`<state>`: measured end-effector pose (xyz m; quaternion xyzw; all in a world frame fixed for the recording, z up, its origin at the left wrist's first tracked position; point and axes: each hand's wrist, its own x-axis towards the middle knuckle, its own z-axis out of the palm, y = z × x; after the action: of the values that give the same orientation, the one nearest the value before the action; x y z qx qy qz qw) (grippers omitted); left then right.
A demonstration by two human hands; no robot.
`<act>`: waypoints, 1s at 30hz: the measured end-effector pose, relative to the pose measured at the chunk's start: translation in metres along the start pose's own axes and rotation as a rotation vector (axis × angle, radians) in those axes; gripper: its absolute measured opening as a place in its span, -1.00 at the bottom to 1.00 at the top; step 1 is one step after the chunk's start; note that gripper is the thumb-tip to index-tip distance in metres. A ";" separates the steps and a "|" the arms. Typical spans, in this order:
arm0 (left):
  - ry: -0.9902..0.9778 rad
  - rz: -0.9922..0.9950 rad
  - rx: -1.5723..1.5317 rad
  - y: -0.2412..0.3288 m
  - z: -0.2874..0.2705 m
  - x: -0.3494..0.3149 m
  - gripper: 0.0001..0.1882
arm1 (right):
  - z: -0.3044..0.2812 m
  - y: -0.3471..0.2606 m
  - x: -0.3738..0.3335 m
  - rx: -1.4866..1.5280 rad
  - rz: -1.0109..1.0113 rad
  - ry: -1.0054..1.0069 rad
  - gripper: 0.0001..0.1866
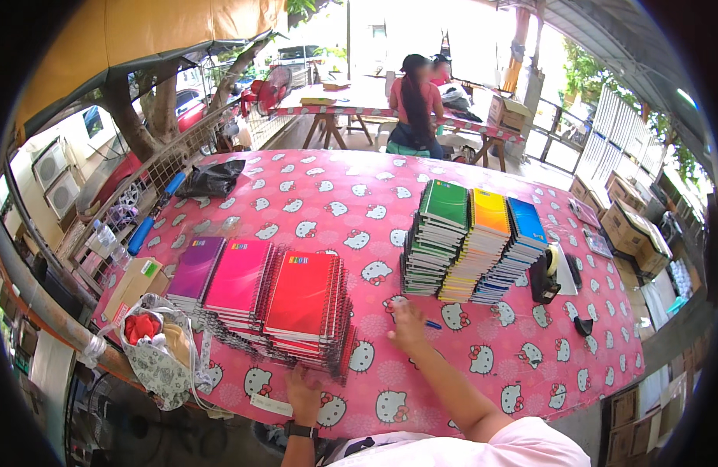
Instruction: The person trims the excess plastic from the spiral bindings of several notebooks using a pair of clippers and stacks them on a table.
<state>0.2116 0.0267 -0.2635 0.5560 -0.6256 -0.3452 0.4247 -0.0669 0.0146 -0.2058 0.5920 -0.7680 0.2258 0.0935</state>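
Observation:
My left hand, with a dark watch at its wrist, is at the near end of the stack of red spiral notebooks. Its fingers are apart and reach the lower edge of that stack. Pink notebooks and purple notebooks are piled to its left. My right hand is over the tablecloth with fingers spread, next to a blue pen. Just beyond it rise tall stacks of green notebooks, yellow notebooks and blue notebooks.
A tape dispenser stands right of the blue stack. A cloth bag hangs at the left edge beside a cardboard box. A black plastic bag lies far left. One person sits beyond the table, another behind.

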 end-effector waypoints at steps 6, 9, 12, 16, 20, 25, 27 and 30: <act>-0.031 -0.070 0.268 -0.011 0.006 0.016 -0.45 | 0.078 -0.028 0.041 0.869 -0.053 -0.719 -0.29; 0.092 0.074 0.308 -0.003 0.019 0.013 -0.47 | 0.105 -0.007 0.049 0.936 -0.191 -0.750 -0.34; 0.110 0.108 0.252 0.006 0.009 0.008 -0.48 | 0.094 -0.016 0.051 1.030 -0.051 -0.941 -0.35; 0.063 0.113 0.244 -0.002 0.008 0.011 -0.52 | 0.094 -0.017 0.048 1.020 -0.150 -0.845 -0.29; 0.060 0.100 0.282 0.008 0.008 0.003 -0.56 | 0.066 -0.023 0.040 1.145 -0.013 -0.926 -0.32; 0.006 0.057 0.106 -0.004 0.015 -0.006 -0.58 | 0.060 0.000 0.007 1.390 0.064 -0.911 -0.36; 0.000 0.105 0.173 -0.010 0.007 -0.003 -0.58 | 0.016 -0.020 0.008 1.318 0.092 -0.947 -0.38; -0.019 0.174 0.273 -0.006 0.002 -0.003 -0.59 | -0.005 -0.021 0.005 1.255 0.076 -0.943 -0.41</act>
<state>0.2120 0.0291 -0.2704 0.5492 -0.7163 -0.2240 0.3675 -0.0490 0.0081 -0.1942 0.5407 -0.4753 0.3451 -0.6022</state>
